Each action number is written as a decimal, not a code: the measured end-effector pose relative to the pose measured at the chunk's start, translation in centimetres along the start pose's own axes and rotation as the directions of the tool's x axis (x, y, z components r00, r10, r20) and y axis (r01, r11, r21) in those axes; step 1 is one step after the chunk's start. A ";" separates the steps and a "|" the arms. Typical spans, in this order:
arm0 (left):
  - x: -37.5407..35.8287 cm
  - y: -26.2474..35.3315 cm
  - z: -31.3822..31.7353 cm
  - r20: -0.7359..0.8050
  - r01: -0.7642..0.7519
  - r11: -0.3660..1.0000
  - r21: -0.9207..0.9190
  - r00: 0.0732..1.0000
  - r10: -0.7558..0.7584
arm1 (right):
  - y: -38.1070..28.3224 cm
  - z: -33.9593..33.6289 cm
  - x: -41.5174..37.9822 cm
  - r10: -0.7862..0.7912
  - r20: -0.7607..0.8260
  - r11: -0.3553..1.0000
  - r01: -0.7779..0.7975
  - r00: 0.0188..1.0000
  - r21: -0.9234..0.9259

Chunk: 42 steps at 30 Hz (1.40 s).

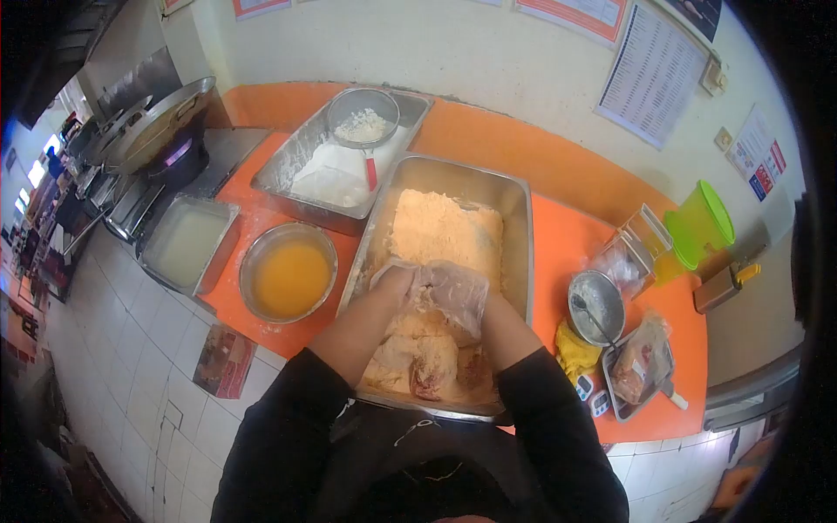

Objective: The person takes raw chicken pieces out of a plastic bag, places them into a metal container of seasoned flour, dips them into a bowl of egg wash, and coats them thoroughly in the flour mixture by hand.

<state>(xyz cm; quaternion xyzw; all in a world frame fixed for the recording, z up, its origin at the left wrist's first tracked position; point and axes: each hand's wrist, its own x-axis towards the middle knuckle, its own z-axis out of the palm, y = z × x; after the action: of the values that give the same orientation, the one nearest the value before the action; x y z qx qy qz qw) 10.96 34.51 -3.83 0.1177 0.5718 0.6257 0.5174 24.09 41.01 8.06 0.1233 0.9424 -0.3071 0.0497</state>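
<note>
Both of my hands wear thin clear plastic gloves and meet over a deep steel tray [520, 218] of pale orange breading flour [440, 225]. My left hand [397, 281] curls inward on the left. Facing it, my right hand [458, 295] bends in from the other side, its glove loose and dusted with flour. Crumbly flour shows between the hands, but whatever they grip is mostly hidden. Just below them, flour-coated pieces of raw meat [432, 370] lie at the near end of the tray, with reddish patches showing through.
Left of the tray stand a bowl of orange liquid [292, 275], a pan of cloudy liquid [185, 244], and a white-flour tray [270, 174] with a red-handled sieve [364, 122]. Right are a metal bowl [596, 301], yellow cloth [575, 353], timers [599, 402] and a tray with bagged meat [635, 370].
</note>
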 end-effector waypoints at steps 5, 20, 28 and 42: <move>-3.6 4.1 0.9 -0.136 0.017 0.840 0.543 0.988 0.067 | -0.3 0.4 0.0 0.047 -0.073 0.984 -0.034 0.996 0.174; 10.0 -0.9 -5.1 0.201 0.031 -0.317 0.948 0.715 0.670 | -1.9 1.6 1.9 0.195 0.217 0.835 -0.046 0.957 -0.549; 9.6 -0.7 -5.4 0.039 -0.631 0.466 0.620 0.619 0.785 | -0.5 11.7 4.4 -0.248 0.530 0.944 0.326 0.811 -0.056; -8.0 5.6 -1.8 0.117 -0.098 -0.359 0.928 0.993 0.032 | 5.1 0.0 0.0 0.065 -0.089 0.998 -0.064 0.994 0.013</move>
<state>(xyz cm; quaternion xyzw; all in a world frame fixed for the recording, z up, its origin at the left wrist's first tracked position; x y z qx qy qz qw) 10.26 28.22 3.86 0.5375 0.8208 -0.0890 0.1715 25.43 44.98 5.18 0.1677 0.9376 -0.3040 0.0168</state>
